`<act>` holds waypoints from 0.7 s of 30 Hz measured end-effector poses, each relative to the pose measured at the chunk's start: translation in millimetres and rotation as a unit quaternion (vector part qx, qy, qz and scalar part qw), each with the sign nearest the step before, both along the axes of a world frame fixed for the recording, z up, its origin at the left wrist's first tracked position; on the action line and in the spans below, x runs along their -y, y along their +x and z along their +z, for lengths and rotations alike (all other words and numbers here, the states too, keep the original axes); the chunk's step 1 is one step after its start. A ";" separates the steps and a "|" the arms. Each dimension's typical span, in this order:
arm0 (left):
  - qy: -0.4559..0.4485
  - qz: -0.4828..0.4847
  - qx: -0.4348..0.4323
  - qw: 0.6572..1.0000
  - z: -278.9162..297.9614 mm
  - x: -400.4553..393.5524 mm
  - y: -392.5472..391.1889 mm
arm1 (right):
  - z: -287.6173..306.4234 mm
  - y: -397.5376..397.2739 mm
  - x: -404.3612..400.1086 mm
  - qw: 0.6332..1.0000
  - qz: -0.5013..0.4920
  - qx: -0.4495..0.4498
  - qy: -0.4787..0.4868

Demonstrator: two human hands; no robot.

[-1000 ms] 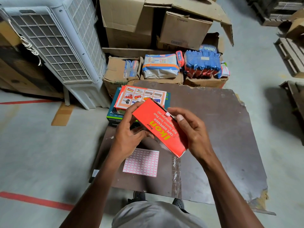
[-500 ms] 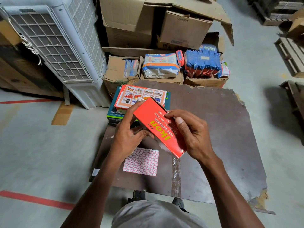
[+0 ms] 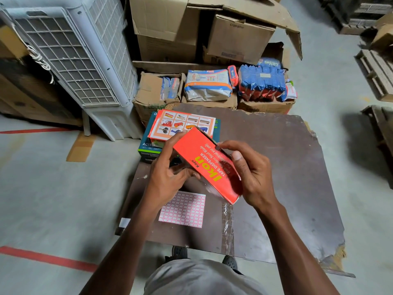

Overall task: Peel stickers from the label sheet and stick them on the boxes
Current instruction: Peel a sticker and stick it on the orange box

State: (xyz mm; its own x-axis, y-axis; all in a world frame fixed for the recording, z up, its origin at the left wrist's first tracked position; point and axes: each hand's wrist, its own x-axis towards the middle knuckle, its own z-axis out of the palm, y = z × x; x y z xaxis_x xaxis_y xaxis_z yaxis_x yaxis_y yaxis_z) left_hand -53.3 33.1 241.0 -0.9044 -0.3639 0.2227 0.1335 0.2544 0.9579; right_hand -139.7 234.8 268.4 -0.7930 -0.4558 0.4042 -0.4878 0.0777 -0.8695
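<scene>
Label sheet lies flat near the board's near-left corner, directly under your left wrist and clear of both hands. Nothing pins it down, so a forearm drag or a draught could slide it off the near edge of the board.

Red tape-dispenser box is held tilted in the air above the left half of the board, between both hands. Your left hand grips its lower-left side, thumb on the printed face, fingers curled underneath. Your right hand wraps the right long edge, with the fingertips pressing at the far end by the top edge. I cannot tell whether a sticker sits under them.

Risks, as I judge them: pressing on a tilted, unsupported box could let it pivot in the left grip, so the sticker lands skewed or creased. A sticker placed on the edge rather than a flat face may lift.

Beyond it, the picture-printed box sits stacked on a teal box at the board's far-left corner.
</scene>
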 end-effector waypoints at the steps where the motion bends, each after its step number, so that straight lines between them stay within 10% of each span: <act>1: -0.003 0.001 0.001 1.000 -0.3 0.4 0.6 | -0.7 0.0 0.0 1.000 -0.003 -0.010 0.010; 14: -0.010 -0.016 -0.003 1.000 8.7 0.9 5.4 | 0.8 1.5 0.6 0.996 -0.006 -0.087 0.023; 21: -0.009 0.006 -0.014 1.000 13.2 2.7 7.1 | 25.6 9.5 1.5 0.987 0.036 0.152 -0.048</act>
State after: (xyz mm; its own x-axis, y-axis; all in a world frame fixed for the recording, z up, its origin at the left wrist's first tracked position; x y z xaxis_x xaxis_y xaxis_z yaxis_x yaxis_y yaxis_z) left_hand -46.2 30.4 254.1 -0.8933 -0.3701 0.2550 0.1578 0.2728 0.9490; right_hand -130.2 233.3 294.0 -0.8515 -0.4861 0.1966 -0.2049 -0.0366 -0.9781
